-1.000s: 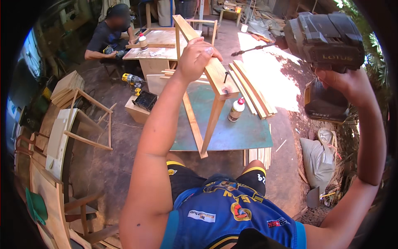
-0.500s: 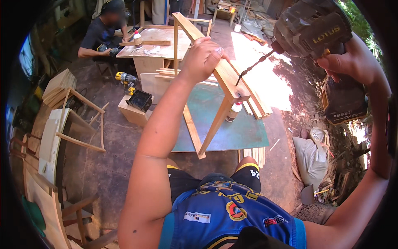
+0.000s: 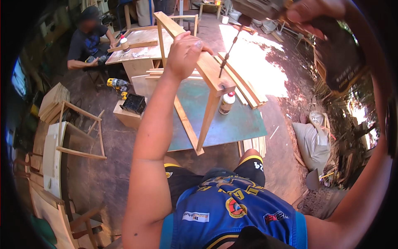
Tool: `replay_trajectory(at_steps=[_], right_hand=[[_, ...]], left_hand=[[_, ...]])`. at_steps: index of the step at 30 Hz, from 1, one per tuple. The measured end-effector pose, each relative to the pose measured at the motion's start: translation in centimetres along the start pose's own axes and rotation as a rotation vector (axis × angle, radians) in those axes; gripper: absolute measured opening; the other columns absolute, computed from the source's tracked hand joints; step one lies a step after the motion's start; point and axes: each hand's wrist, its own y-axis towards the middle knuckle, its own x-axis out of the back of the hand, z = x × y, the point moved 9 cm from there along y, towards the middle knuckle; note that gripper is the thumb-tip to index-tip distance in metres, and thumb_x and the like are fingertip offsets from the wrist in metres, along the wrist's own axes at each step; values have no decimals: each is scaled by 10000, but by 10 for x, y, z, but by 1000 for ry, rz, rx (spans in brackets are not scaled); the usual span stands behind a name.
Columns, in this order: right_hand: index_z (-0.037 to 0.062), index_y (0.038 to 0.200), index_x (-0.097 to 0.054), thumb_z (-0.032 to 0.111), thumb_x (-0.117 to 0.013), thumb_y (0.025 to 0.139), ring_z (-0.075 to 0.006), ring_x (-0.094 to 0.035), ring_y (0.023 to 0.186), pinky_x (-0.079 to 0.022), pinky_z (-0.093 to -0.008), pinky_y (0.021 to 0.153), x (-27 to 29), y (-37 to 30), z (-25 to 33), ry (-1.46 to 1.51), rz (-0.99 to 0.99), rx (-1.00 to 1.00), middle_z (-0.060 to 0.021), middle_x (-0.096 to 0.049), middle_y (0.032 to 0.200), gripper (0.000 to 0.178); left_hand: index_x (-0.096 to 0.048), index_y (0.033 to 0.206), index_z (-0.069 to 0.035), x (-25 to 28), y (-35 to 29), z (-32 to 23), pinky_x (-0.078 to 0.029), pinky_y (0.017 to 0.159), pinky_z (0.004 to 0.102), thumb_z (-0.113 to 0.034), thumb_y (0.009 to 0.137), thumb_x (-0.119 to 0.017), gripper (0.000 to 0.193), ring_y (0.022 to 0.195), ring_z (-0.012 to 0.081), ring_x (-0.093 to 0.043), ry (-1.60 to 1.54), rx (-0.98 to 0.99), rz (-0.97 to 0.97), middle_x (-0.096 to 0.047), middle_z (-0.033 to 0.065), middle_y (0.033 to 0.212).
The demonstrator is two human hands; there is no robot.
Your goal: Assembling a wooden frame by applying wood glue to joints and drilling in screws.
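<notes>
My left hand (image 3: 185, 56) is wrapped over the top rail of a light wooden frame (image 3: 209, 74), which stands on the blue-green tabletop (image 3: 244, 124). In my right hand (image 3: 319, 14), at the upper right, is a dark power drill (image 3: 338, 62), partly cut off by the picture's edge. Its long drill bit (image 3: 230, 52) slants down to the rail near the corner closest to me. The tip is at the wood's surface or just over it; I cannot tell which. A small dark mark shows beside it. Behind that corner stands a white glue bottle (image 3: 226, 103) with a red cap.
Wooden strips (image 3: 244, 89) lie on the tabletop's right side. To the left, a yellow drill (image 3: 118, 84) and black crate (image 3: 133, 103) rest on a wooden box. A co-worker (image 3: 89, 41) sits at a farther table. A chair frame (image 3: 83, 152) and a sack (image 3: 311, 139) flank me.
The drill has risen toward the picture's top edge, and its bit is steeper. The tip has shifted slightly back from the rail's near corner. My left hand keeps its grip on the frame.
</notes>
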Motion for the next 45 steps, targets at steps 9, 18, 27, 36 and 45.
replay_trajectory(at_steps=[9, 18, 27, 36, 45], right_hand=[[4, 868, -616, 162, -663, 863, -134, -573, 491, -463, -255, 442, 17, 41, -1, -122, 1, 86, -67, -613, 642, 164], [6, 882, -618, 171, -674, 850, -138, -579, 510, -467, -259, 462, -1, 0, -21, -224, -287, 246, -69, -619, 656, 177], [8, 896, -619, 180, -685, 838, -142, -584, 528, -471, -264, 481, -31, -57, -53, -299, -539, 255, -72, -624, 670, 193], [10, 909, -621, 189, -696, 826, -147, -590, 546, -475, -268, 501, -41, -66, -68, -295, -593, 213, -74, -630, 685, 211], [12, 923, -623, 198, -707, 813, -151, -596, 565, -479, -272, 520, -43, -67, -66, -309, -617, 178, -77, -635, 699, 232]], left_hand=[[-682, 823, -32, 11, -7, 4, -265, 1053, 408, -320, 953, -274, 516, 950, 246, -603, -23, 23, -26, -682, 102, 877], [-248, 1393, 26, 14, -78, 13, -449, 934, 341, -481, 953, -446, 700, 1098, 280, -549, -499, 573, -654, -576, 233, 1122], [-462, 1201, 42, -54, -60, 7, -537, 758, 323, -265, 892, -560, 447, 814, 178, -585, -1666, 722, -370, -558, 73, 908], [-480, 1148, 32, -53, -55, 6, -511, 670, 296, -130, 849, -459, 341, 747, 151, -564, -1383, 831, -446, -544, 55, 855], [-490, 1135, 16, -48, -59, 6, -507, 658, 297, -156, 839, -435, 347, 733, 146, -568, -1360, 854, -506, -544, 47, 850]])
